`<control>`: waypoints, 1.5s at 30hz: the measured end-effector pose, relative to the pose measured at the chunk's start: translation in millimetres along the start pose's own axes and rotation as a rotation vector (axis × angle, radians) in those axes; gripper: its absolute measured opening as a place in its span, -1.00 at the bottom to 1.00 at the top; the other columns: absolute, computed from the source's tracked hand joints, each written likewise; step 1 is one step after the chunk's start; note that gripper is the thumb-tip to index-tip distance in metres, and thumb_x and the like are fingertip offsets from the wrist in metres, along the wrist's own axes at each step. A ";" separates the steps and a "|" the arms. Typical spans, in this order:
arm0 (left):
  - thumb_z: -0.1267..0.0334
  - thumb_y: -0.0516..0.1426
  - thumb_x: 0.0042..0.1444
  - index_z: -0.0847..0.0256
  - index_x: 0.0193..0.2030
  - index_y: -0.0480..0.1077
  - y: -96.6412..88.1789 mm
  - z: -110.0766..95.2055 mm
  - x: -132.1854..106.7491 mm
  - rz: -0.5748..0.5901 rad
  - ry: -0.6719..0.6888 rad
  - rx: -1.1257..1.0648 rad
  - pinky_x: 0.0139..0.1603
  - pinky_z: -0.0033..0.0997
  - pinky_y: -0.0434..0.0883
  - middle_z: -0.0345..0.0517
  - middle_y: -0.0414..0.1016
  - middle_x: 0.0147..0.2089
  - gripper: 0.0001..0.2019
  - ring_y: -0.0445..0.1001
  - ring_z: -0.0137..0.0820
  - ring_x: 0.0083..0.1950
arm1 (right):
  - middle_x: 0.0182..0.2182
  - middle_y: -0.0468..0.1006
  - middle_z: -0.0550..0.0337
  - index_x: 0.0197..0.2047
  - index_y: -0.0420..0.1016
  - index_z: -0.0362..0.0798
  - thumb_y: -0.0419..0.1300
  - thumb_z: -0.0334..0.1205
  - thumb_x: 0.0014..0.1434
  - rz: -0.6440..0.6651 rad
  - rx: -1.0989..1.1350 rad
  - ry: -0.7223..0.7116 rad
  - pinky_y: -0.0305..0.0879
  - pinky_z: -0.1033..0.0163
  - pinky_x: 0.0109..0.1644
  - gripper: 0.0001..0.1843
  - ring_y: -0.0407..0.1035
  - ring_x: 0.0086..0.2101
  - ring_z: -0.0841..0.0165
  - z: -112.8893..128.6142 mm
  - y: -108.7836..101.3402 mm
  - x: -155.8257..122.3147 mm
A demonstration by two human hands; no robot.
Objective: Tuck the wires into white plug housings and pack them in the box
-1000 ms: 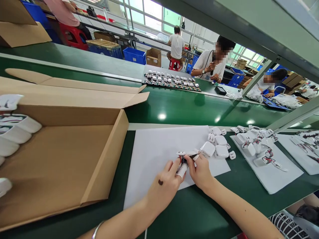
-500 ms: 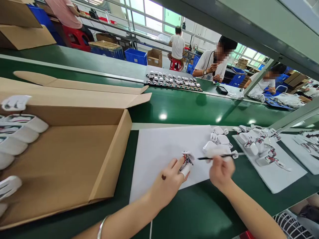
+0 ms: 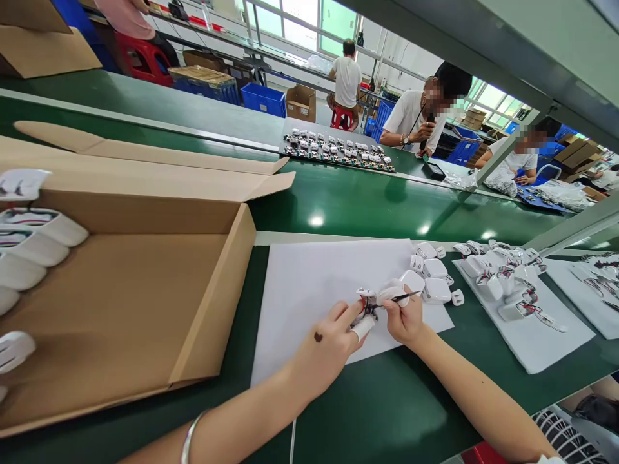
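My left hand (image 3: 325,348) is closed around a small white plastic housing (image 3: 366,310) with red and dark wires showing in its opening. My right hand (image 3: 405,317) pinches slim dark tweezers (image 3: 402,297), whose tip reaches the wires at the housing. White coverings sit on some fingers of both hands. Under the hands lies a white sheet (image 3: 304,283). Just right of my right hand, several closed white housings (image 3: 436,290) rest at the sheet's edge. How the wires run inside the held housing is too small to tell.
An open cardboard box (image 3: 213,309) with a row of white housings (image 3: 36,254) stands at left. More wired housings (image 3: 503,274) lie on a sheet at right. Beyond the green belt (image 3: 338,200) is a tray of small parts (image 3: 338,153). A co-worker (image 3: 411,119) sits across.
My right hand has moved left with the tweezers, bringing their tip from beside the housing to its wires. My left hand keeps its hold. The view has shifted slightly.
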State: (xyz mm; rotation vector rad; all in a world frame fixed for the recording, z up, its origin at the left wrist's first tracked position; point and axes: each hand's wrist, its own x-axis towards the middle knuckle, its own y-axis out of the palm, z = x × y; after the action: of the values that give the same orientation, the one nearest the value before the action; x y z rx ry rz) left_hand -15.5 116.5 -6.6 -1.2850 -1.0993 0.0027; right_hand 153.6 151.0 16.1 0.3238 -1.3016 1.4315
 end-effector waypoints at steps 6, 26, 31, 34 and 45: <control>0.51 0.05 0.16 0.26 -0.45 0.40 1.5 2.1 0.0 -0.010 0.022 -0.009 -0.38 -0.43 0.42 0.00 0.45 -0.08 -0.80 0.38 -0.36 -0.23 | -0.56 0.36 0.21 -0.39 0.30 -0.03 -0.07 -0.24 0.33 -0.020 -0.056 -0.026 0.20 0.30 -0.49 -0.73 0.24 -0.53 0.38 2.0 8.6 -14.2; 0.44 0.04 0.21 0.26 -0.39 0.42 0.0 3.7 0.3 0.080 -0.016 -0.020 -0.30 -0.36 0.46 0.02 0.45 -0.07 -0.81 0.40 -0.33 -0.20 | -0.50 0.44 0.15 -0.34 0.36 -0.05 0.01 -0.35 0.27 -0.203 -0.231 0.021 0.29 0.27 -0.43 -0.84 0.32 -0.48 0.36 12.3 24.3 -29.9; 0.42 0.00 0.24 0.24 -0.33 0.44 0.4 1.5 0.8 0.048 -0.044 -0.005 -0.39 -0.36 0.45 0.03 0.46 -0.08 -0.79 0.41 -0.31 -0.23 | -0.60 0.38 0.23 -0.44 0.31 -0.07 -0.04 -0.35 0.30 -0.232 -0.296 0.151 0.18 0.31 -0.52 -0.73 0.28 -0.56 0.41 17.5 25.1 -25.0; 0.44 0.01 0.22 0.25 -0.36 0.44 3.0 -1.6 -2.1 0.031 -0.010 0.064 -0.42 -0.37 0.43 0.05 0.46 -0.04 -0.79 0.41 -0.31 -0.23 | -0.69 0.24 0.33 -0.53 0.22 -0.06 -0.03 -0.37 0.31 -0.248 -0.340 0.227 0.01 0.32 -0.60 -0.66 0.15 -0.67 0.47 18.7 23.1 -22.0; 0.44 0.02 0.21 0.26 -0.34 0.44 2.2 -6.5 -2.4 0.003 0.000 0.126 -0.37 -0.38 0.47 0.06 0.46 -0.06 -0.82 0.41 -0.31 -0.23 | -0.68 0.19 0.33 -0.52 0.14 -0.03 -0.05 -0.37 0.32 -0.325 -0.319 0.098 -0.03 0.30 -0.57 -0.66 0.08 -0.66 0.47 19.0 10.5 -17.7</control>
State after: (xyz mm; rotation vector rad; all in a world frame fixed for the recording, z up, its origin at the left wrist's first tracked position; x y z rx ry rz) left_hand -11.4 111.1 -9.1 -1.1737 -1.0803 0.0732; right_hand 142.5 128.5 3.7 0.2348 -1.3057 0.9404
